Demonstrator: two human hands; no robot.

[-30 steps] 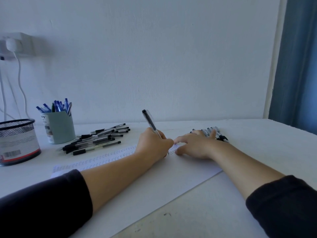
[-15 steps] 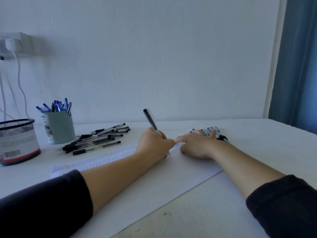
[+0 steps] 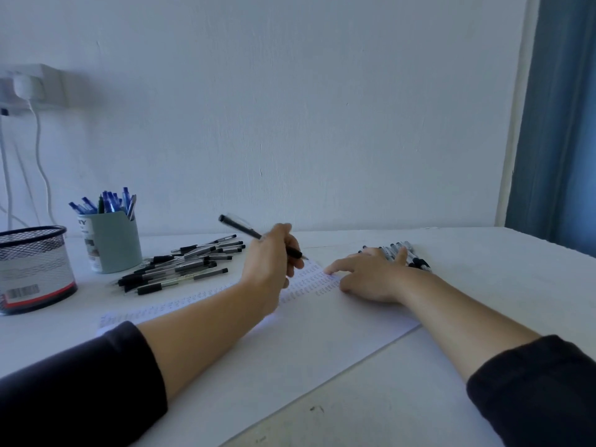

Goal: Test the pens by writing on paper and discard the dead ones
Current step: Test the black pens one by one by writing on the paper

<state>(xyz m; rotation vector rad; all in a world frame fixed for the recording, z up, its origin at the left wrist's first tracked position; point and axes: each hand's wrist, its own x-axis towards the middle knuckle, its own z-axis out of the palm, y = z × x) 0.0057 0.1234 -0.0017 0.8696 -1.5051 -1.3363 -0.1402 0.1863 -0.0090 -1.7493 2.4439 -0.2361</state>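
Left hand (image 3: 269,262): fingers curled round one black pen (image 3: 258,235), held clear above the sheet, tip toward the right, cap end raised to the far left.
Right hand (image 3: 367,275): fingers spread and flat, pressing on the paper (image 3: 290,343); forefinger laid at the rows of small written marks along the sheet's far edge.
Paper: one white sheet, lying askew on the white table (image 3: 483,285), under both forearms. Both sleeves dark.
Row of pens (image 3: 409,254): just beyond the right hand, on the table; partly hidden by the fingers, count cannot be told.
Loose pile of pens (image 3: 180,266): black-and-clear, far left of the left hand, on the table beside the sheet; overlapping, well over a dozen, exact count not possible.
Pale green cup (image 3: 111,241): upright, left of the pile; holds a bunch of blue pens (image 3: 106,203), roughly eight, standing.
Black mesh basket (image 3: 32,269): at the left edge, near the cup; labelled band round it, contents not visible.
Wall socket with white plug (image 3: 24,87): far left, cable hanging down.
Blue curtain (image 3: 561,124): far right.
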